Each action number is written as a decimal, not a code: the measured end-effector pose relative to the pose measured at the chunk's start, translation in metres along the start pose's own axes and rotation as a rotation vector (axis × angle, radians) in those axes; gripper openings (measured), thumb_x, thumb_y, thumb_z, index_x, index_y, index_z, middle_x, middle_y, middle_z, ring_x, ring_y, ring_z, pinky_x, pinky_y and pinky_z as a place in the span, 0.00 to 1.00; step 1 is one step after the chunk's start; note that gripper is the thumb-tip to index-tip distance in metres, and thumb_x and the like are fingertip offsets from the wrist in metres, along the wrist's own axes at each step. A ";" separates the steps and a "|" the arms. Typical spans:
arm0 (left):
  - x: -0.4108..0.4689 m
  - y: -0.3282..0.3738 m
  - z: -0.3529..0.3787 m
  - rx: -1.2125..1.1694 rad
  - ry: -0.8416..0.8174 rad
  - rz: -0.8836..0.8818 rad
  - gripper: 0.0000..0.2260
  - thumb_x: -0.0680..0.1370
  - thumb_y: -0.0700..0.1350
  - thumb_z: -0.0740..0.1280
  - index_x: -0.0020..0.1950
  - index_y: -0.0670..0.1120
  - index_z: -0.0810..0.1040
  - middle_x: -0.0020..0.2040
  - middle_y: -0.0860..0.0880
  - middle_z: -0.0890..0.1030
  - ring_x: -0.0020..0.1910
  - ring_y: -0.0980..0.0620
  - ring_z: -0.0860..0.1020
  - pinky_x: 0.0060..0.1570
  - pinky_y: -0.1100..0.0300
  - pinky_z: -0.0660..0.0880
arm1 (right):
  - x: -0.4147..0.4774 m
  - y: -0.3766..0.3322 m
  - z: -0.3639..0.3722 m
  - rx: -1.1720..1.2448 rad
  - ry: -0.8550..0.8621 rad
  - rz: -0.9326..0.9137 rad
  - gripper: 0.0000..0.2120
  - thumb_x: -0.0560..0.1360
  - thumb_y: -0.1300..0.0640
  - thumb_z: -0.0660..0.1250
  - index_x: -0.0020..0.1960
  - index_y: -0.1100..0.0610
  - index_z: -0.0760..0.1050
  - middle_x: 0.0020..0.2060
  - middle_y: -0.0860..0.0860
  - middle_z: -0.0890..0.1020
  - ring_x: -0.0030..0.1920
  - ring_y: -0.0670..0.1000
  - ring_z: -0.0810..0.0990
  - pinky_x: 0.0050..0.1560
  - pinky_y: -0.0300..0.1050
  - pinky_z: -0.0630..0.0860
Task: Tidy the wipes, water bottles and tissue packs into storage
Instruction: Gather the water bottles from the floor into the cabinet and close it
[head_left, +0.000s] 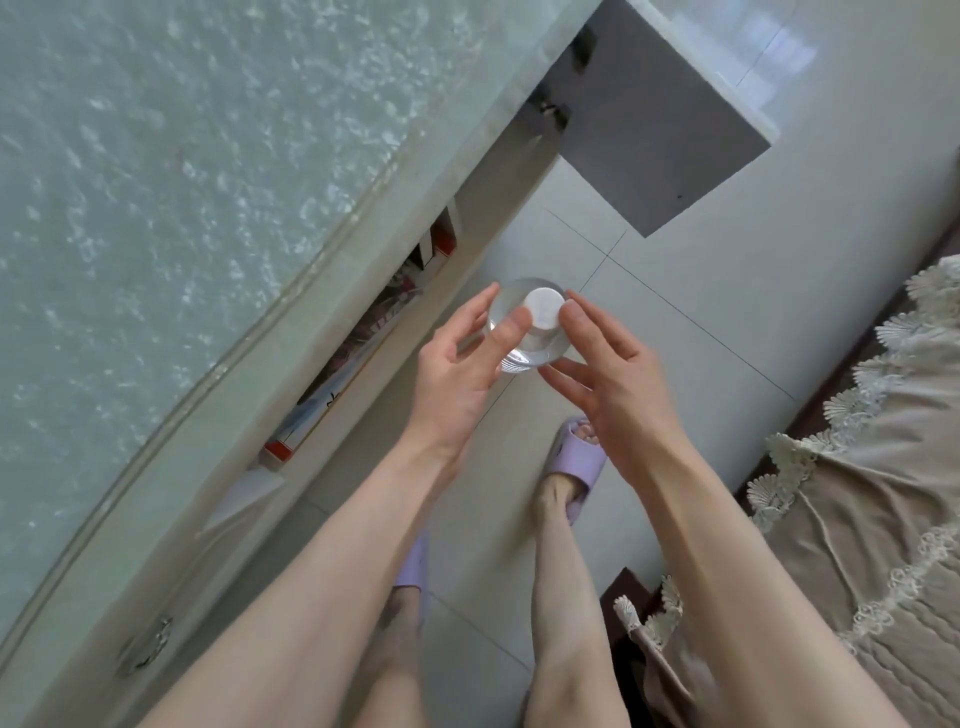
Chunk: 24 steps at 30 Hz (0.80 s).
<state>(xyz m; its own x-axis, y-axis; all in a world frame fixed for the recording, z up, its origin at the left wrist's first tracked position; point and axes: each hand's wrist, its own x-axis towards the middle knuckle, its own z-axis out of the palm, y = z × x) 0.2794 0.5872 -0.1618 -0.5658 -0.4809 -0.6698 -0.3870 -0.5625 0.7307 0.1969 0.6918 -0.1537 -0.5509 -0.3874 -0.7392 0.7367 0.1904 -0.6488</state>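
Note:
I look straight down on a clear water bottle (522, 358) with a white cap (544, 307), held upright above the tiled floor. My left hand (457, 374) holds its left side, with the thumb on the shoulder beside the cap and the index finger reaching round the far edge. My right hand (613, 379) holds the right side, with the thumb against the cap and the fingers under the near edge. The bottle's body is hidden below its shoulder. Red-and-white printed packs (358, 348) lie in an open cabinet compartment just left of the bottle.
A cabinet with a frosted glass top (156, 208) fills the left. Its grey door (654, 135) stands open at the upper right over the floor. A bed with a lace-edged beige cover (857, 467) lies to the right. My feet in purple slippers (579, 457) stand below the hands.

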 end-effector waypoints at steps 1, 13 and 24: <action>0.012 0.000 0.009 -0.016 0.024 -0.001 0.34 0.61 0.60 0.74 0.66 0.53 0.76 0.66 0.51 0.77 0.64 0.57 0.76 0.67 0.51 0.71 | 0.014 -0.008 -0.006 -0.012 -0.016 0.007 0.35 0.63 0.44 0.72 0.68 0.53 0.73 0.62 0.50 0.80 0.61 0.52 0.80 0.56 0.40 0.80; 0.136 -0.022 0.061 -0.093 0.105 0.022 0.29 0.68 0.56 0.75 0.68 0.51 0.75 0.66 0.49 0.78 0.61 0.56 0.79 0.60 0.58 0.73 | 0.154 -0.032 -0.043 -0.121 -0.083 0.012 0.24 0.75 0.50 0.69 0.70 0.54 0.72 0.59 0.45 0.80 0.60 0.52 0.80 0.58 0.43 0.79; 0.265 -0.074 0.037 -0.089 0.049 0.227 0.20 0.79 0.52 0.65 0.70 0.51 0.71 0.62 0.55 0.79 0.63 0.57 0.77 0.58 0.64 0.72 | 0.281 0.005 -0.023 -0.115 -0.146 -0.096 0.22 0.75 0.48 0.70 0.66 0.56 0.76 0.51 0.46 0.85 0.53 0.49 0.84 0.53 0.41 0.81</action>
<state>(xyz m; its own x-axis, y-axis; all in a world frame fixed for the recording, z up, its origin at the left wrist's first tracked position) 0.1311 0.5261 -0.3885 -0.5941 -0.6326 -0.4969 -0.1869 -0.4922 0.8502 0.0371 0.6051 -0.3687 -0.5473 -0.5336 -0.6447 0.6299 0.2447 -0.7372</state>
